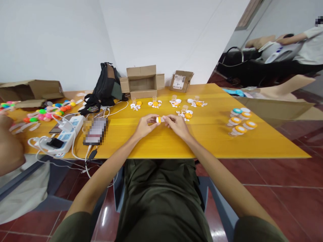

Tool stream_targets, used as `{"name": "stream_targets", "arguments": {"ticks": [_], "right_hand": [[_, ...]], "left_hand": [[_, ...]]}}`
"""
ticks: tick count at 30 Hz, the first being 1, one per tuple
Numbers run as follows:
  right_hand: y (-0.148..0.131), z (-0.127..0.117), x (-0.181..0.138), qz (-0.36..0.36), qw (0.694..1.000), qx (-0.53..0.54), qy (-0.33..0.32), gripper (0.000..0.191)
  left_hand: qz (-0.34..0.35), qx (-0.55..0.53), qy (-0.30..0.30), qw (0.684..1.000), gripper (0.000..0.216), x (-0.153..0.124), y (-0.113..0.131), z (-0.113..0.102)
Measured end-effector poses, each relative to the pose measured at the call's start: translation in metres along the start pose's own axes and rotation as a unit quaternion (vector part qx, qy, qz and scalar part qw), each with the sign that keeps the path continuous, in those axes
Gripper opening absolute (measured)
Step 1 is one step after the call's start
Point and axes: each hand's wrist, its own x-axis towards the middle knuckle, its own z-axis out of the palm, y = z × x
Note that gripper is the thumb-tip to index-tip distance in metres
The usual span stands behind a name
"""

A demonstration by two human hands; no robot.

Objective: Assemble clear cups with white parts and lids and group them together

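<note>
Above the middle of the yellow table, my left hand (145, 127) is closed on a small orange-and-white round cap (158, 119), held on its side. Close against it, my right hand (178, 126) pinches a small white piece (163, 119), too small to make out fully. Just beyond my right hand lies a pile of loose parts: an orange ring (188, 115), a clear cup (184, 109) and several small white bits. Similar groups of parts, such as one with a white disc (178, 101), form a row farther back.
At the right stand several clear jars with orange, white or teal lids (239, 129). Cardboard boxes (142, 94) and a black backpack (103, 84) line the back. Leftward are a phone (96, 131), a power strip (68, 136), cables, colourful balls (45, 116) and another person's arm (10, 148).
</note>
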Motion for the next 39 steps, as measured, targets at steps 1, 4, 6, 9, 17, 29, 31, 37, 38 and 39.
{"name": "stream_targets", "arguments": {"ticks": [1,4,6,9,17,29,31,37,38,39], "right_hand": [[-0.0003,-0.0001,0.0001,-0.001,1.0,0.0,-0.001,0.066],[-0.0005,-0.0003,0.0006,-0.003,1.0,-0.004,-0.009,0.066],[-0.0004,-0.0003,0.0009,-0.003,1.0,-0.008,-0.013,0.066],[-0.0005,-0.0001,0.0011,-0.003,1.0,-0.005,-0.016,0.065],[0.0005,0.0024,0.0014,-0.01,0.999,0.047,-0.014,0.051],[0.0062,0.0009,0.0029,-0.011,0.997,0.075,-0.021,0.042],[0.0074,0.0016,0.0032,0.008,0.994,0.102,-0.043,0.046],[0.0043,0.0013,0.0047,0.072,0.974,0.199,-0.085,0.055],[0.0033,0.0007,0.0048,0.079,0.972,0.204,-0.087,0.054],[0.0024,0.0003,0.0049,0.086,0.97,0.208,-0.089,0.054]], "left_hand": [[-0.001,0.001,0.0,1.0,0.032,0.0,0.0003,-0.0002],[-0.009,-0.002,-0.004,1.0,0.035,0.0006,0.0008,-0.0011],[-0.017,-0.006,-0.007,1.0,0.038,0.0012,0.0011,-0.0018],[-0.031,-0.013,-0.011,0.999,0.04,0.0015,0.0021,-0.0029],[-0.044,-0.05,-0.006,0.998,0.044,0.0024,0.0021,-0.0046],[-0.034,-0.039,-0.013,0.999,0.047,0.0027,0.0027,-0.0055],[-0.033,-0.045,-0.014,0.998,0.047,0.003,0.0029,-0.0054],[-0.019,-0.059,-0.006,0.998,0.039,0.0053,0.0029,-0.0066],[-0.018,-0.058,-0.007,0.998,0.037,0.0058,0.0031,-0.0068],[-0.017,-0.056,-0.011,0.998,0.036,0.0064,0.0034,-0.0068]]}}
